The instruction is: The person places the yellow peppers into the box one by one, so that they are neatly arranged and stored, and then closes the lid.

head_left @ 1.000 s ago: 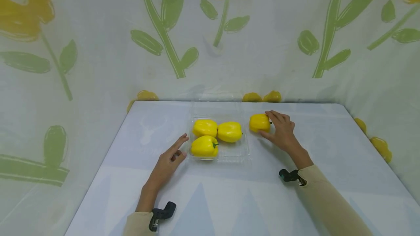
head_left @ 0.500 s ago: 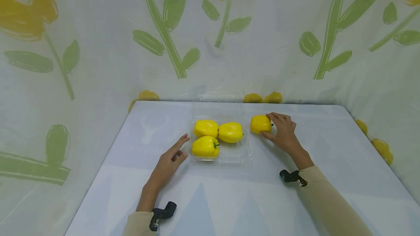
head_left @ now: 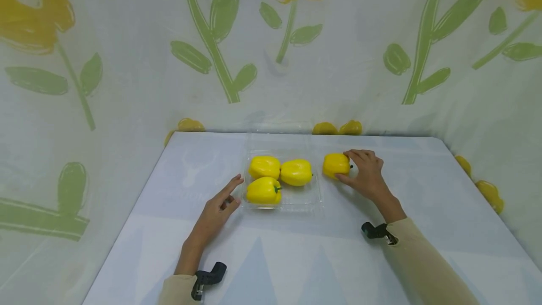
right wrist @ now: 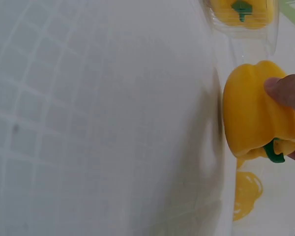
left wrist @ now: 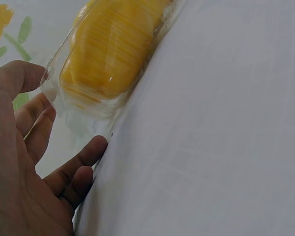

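My right hand (head_left: 365,172) grips a yellow bell pepper (head_left: 334,165) between thumb and fingers, just right of a clear plastic clamshell box (head_left: 302,200). In the right wrist view the thumb presses on the side of this pepper (right wrist: 253,110), and its green stem faces the hand. Three more yellow bell peppers lie in the box: one at the back left (head_left: 264,167), one at the right (head_left: 296,172), one at the front left (head_left: 263,191). My left hand (head_left: 215,212) is at the box's left side, fingers loosely extended. The left wrist view has its fingertips right at the box rim (left wrist: 48,81).
The box's clear lid (head_left: 279,140) stands raised at the back, near the far edge of the white table (head_left: 402,258). Behind and beside the table hangs a pale cloth (head_left: 338,74) printed with flowers. Dark wrist cameras (head_left: 210,275) sit at both cuffs.
The right thumb and fingers have closed in on the bell pepper, which has shifted slightly toward the person. The left hand has stayed by the box.
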Tool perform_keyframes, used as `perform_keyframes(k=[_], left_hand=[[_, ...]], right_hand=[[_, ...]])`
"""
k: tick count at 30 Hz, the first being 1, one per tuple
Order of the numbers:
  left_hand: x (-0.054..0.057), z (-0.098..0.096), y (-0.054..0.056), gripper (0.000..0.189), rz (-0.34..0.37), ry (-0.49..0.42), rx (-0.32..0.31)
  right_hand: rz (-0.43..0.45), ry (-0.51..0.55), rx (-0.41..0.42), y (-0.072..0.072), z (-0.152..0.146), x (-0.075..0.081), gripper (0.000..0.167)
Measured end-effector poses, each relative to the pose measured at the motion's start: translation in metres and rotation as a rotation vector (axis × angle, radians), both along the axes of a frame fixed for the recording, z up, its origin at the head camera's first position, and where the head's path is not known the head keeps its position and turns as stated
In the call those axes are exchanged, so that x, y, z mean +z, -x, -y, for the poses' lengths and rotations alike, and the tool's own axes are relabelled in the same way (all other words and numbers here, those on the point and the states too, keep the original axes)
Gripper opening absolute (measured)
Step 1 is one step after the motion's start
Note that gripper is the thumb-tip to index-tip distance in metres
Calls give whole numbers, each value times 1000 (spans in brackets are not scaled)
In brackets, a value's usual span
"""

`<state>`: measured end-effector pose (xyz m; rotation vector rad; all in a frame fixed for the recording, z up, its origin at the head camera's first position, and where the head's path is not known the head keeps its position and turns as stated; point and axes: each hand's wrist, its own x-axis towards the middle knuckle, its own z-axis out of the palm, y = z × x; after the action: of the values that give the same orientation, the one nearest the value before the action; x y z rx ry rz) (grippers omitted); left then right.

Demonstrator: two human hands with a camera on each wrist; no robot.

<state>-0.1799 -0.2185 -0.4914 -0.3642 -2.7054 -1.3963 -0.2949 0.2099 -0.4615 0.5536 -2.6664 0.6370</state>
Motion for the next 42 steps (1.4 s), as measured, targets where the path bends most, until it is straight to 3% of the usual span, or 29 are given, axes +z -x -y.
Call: perform_keyframes(k=[6,17,42], left_hand=[[0,0,0,52,17,5,7],[-3,1,0,51,8,-2,1],[1,0,-2,52,-32,-1,5]], right_hand=[[-43,22,5,-4,-5,4,64],[-26,34,-3,-14,-7,9,67],[-94,105,29,-38,4,39,66]])
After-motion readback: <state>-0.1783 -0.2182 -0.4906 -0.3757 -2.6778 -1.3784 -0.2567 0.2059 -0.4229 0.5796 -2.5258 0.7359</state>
